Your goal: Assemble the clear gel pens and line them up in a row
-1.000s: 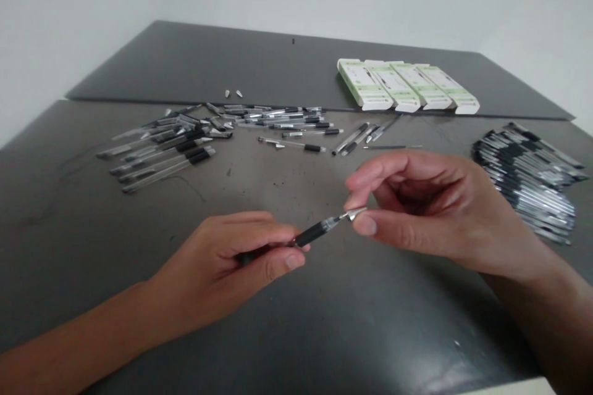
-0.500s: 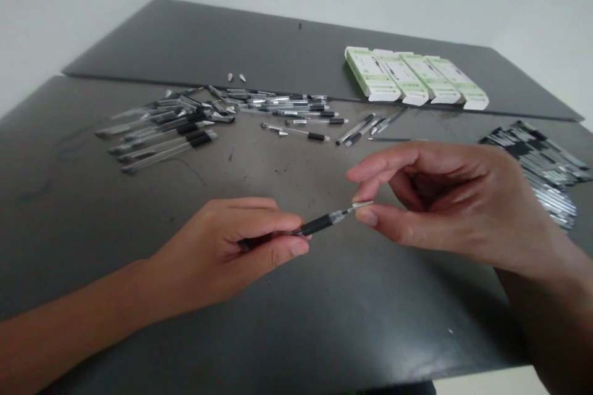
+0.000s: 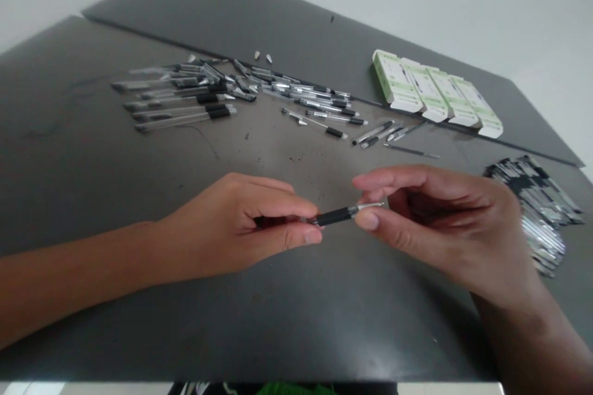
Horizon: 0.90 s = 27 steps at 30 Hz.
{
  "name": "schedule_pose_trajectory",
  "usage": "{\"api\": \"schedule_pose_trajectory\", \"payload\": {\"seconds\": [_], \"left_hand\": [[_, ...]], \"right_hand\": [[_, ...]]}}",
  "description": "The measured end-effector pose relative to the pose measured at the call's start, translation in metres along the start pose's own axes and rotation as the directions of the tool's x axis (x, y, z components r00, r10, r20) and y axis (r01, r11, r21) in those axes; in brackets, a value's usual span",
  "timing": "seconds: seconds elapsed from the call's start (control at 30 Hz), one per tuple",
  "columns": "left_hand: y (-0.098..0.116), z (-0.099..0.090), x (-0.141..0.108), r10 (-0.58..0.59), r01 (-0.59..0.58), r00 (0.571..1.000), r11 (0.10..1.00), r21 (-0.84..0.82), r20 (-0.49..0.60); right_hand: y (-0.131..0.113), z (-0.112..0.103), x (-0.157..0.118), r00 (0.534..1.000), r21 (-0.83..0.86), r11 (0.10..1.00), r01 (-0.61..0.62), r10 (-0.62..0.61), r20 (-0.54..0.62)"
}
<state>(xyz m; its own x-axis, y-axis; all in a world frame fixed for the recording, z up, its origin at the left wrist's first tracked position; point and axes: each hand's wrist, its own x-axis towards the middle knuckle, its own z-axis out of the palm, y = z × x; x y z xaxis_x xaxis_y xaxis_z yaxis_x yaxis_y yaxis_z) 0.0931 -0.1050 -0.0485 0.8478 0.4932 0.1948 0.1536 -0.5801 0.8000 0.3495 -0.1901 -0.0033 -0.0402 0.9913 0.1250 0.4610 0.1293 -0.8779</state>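
Observation:
Between finger and thumb my left hand point(image 3: 259, 225) holds a pen point(image 3: 334, 216) with a black rubber grip, its rear part hidden in the palm. The pen points right, nearly level, above the table. At the pen's front end my right hand point(image 3: 445, 222) pinches a small silvery cone-shaped pen tip point(image 3: 369, 205) between thumb and fingers. That tip now sits against the end of the grip, with a fine point sticking out on the right. Whether it is fully seated cannot be made out.
On the dark table point(image 3: 259, 321) lie a pile of capped-looking clear pens point(image 3: 185, 89), loose pen parts point(image 3: 315, 99) and a lone refill point(image 3: 410, 150). Two small tips point(image 3: 262, 57) lie farther back. Green-and-white boxes point(image 3: 435, 89) stand back right, near a stack of pens point(image 3: 537, 197).
My right hand has brought the tip over the refill point and up against the pen's grip, closing the gap. The view has tilted and shifted downward.

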Motion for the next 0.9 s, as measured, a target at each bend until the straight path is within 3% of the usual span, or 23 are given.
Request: {"api": "schedule_pose_trajectory", "payload": {"seconds": [0.3, 0.53, 0.67, 0.77, 0.9], "left_hand": [[0.002, 0.003, 0.001, -0.02, 0.019, 1.0, 0.995, -0.098, -0.006], [0.013, 0.009, -0.001, -0.174, 0.174, 0.984, 0.888, -0.427, 0.04], [0.017, 0.01, -0.001, -0.173, 0.179, 0.983, 0.878, -0.443, 0.055], [0.017, 0.011, 0.0, -0.168, 0.171, 0.985, 0.88, -0.444, 0.046], [0.019, 0.011, 0.002, -0.177, 0.168, 0.984, 0.859, -0.483, 0.027]], "right_hand": [[0.004, 0.028, 0.006, 0.993, 0.222, 0.975, 0.006, 0.019, -0.113], [0.008, 0.045, -0.003, 0.999, 0.446, 0.893, 0.054, -0.045, -0.03], [0.003, 0.055, 0.0, 0.997, 0.51, 0.86, -0.001, 0.043, -0.069], [0.002, 0.059, 0.005, 0.989, 0.55, 0.834, 0.046, 0.041, -0.144], [-0.002, 0.059, 0.004, 1.0, 0.625, 0.78, 0.009, 0.003, -0.019]]}}
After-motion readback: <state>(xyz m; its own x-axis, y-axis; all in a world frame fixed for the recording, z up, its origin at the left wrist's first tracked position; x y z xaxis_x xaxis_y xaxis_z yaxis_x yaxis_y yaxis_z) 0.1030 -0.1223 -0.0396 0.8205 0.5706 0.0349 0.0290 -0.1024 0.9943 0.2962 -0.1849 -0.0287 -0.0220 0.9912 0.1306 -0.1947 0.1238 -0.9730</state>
